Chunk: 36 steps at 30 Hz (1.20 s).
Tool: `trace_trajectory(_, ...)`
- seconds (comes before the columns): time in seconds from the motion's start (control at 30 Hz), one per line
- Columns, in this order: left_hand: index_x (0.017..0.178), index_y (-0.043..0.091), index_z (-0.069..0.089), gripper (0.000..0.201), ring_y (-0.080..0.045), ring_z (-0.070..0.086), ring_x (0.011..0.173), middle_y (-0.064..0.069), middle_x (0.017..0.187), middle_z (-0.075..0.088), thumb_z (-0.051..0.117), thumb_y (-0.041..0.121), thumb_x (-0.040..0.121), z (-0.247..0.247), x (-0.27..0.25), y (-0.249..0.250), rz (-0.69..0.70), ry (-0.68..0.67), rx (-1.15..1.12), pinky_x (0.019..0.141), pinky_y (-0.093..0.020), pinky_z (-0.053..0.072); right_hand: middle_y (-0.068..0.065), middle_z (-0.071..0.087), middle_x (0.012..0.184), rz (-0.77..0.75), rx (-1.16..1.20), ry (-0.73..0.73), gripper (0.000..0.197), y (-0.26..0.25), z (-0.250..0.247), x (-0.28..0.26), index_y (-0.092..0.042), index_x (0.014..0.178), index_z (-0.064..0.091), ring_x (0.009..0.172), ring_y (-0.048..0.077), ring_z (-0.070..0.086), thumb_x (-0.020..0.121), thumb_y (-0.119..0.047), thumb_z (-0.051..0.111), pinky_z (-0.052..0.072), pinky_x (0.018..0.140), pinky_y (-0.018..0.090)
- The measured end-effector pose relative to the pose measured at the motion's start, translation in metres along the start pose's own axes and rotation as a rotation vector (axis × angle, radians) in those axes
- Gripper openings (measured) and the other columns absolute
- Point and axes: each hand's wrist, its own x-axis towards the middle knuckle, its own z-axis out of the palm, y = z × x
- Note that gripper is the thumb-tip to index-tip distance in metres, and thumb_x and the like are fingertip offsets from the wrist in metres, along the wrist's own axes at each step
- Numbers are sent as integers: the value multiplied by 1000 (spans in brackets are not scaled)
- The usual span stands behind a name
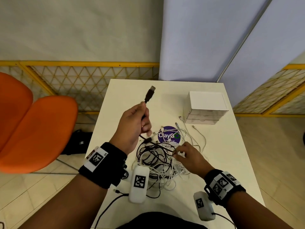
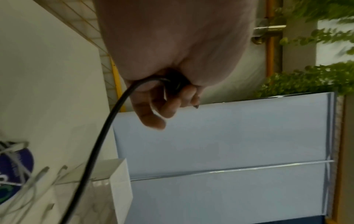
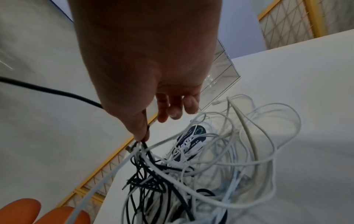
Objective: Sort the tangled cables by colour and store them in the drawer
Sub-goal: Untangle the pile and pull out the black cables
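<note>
Running left to right across the head view:

Item 1. Orange chair [image 1: 38,129], off the table's left edge; not part of the task.

Item 2. Left hand [image 1: 132,128], raised above the table, fingers curled round a black cable [image 1: 149,96]. The USB plug stands up and away from the fist; the cord trails down from the fist into the heap.

Item 3. Tangle of cables [image 1: 158,161], black and white strands mixed, lying on the white table [image 1: 222,162] in front of the person and partly covering a purple round sticker [image 1: 169,136].

Item 4. Right hand [image 1: 189,156], low at the heap's right side, thumb and forefinger pinching a dark strand; the right wrist view shows the pinch, other fingers loosely bent.

Item 5. Drawer unit [image 1: 206,108], white-topped with clear fronts, at the far right of the table, well apart from both hands; drawers appear closed.

Step in hand, as judged: freeing a first black cable from the knot. No sorted piles are visible and nothing appears stored, so the task looks early.

Next move calls for: drawing the black cord out through the white loops while the right hand restrains the heap, without tightening snags.

Hard to make out: whether the pinched strand is the same cable; the number of cables; the drawers' contents, lost in glare.
</note>
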Motion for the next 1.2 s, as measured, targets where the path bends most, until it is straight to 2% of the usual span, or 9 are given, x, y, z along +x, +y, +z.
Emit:
trace_trajectory(0.1, 74, 13, 54, 31, -12, 20, 45, 4, 53, 28, 59, 31, 99, -5, 0, -13, -143, -72, 265, 42, -20, 20, -7, 52, 95, -44, 52, -11, 7, -7, -4, -3, -30, 92, 68, 77, 3, 49, 92, -24, 66, 39, 71, 19)
trace_trajectory(0.33, 81, 9, 69, 54, -10, 28, 37, 11, 40, 37, 74, 62, 77, 13, -6, -46, -504, -222, 745, 41, -17, 21, -8, 55, 90, -243, -37, 11, 14, -30, -9, -2, -36, 94, 63, 77, 9, 52, 91, -23, 59, 46, 68, 28)
trace_trajectory(0.47, 71, 13, 63, 26, -11, 24, 42, 11, 35, 43, 71, 31, 88, 28, -6, -50, -591, -327, 727, 46, -22, 16, -13, 60, 80, -246, -63, 3, 17, -42, -12, -4, -37, 84, 61, 74, 8, 54, 78, -38, 44, 47, 66, 30)
trace_trajectory(0.6, 67, 10, 62, 21, -12, 22, 40, 8, 37, 31, 61, 12, 88, 28, -1, -55, -571, -339, 801, 43, -21, 18, -13, 55, 72, -259, -74, 19, 22, -35, -10, -7, -40, 79, 57, 66, 5, 48, 89, -21, 55, 38, 60, 26)
trace_trajectory(0.7, 69, 14, 58, 25, -11, 37, 43, 5, 47, 44, 59, 16, 94, 26, 0, -52, -502, -367, 826, 44, -24, 31, -11, 49, 66, -221, -66, 16, 21, -31, -8, -4, -38, 75, 54, 63, 7, 47, 91, -27, 60, 35, 58, 24)
trace_trajectory(0.8, 61, 14, 52, 35, -12, 30, 40, 5, 44, 37, 58, 14, 95, 24, -3, -39, -450, -403, 734, 45, -27, 22, -9, 53, 64, -180, -63, 25, 19, -23, 0, -2, -22, 73, 58, 60, 9, 50, 90, -25, 63, 38, 58, 22)
trace_trajectory(0.93, 55, 17, 50, 43, -13, 22, 43, 0, 51, 29, 58, 18, 97, 20, -7, -18, -378, -477, 648, 50, -30, 14, -11, 49, 58, -104, -59, 37, 27, -15, 8, 2, -26, 66, 52, 56, 7, 47, 89, -25, 66, 33, 54, 14)
trace_trajectory(1.07, 56, 16, 48, 43, -15, 17, 48, -3, 55, 28, 57, 20, 97, 11, -12, -1, -345, -525, 480, 50, -27, 13, -3, 58, 64, -49, -7, -37, 16, -15, 13, 5, -12, 73, 64, 57, 5, 45, 86, -20, 68, 35, 55, 14)
trace_trajectory(1.2, 53, 17, 47, 40, -13, 17, 45, 3, 50, 24, 60, 25, 90, 5, -15, 14, -291, -595, 243, 50, -31, 10, -10, 63, 69, -10, 22, -72, 10, -11, 18, 6, -21, 74, 68, 63, 1, 53, 83, -19, 72, 40, 61, 11)
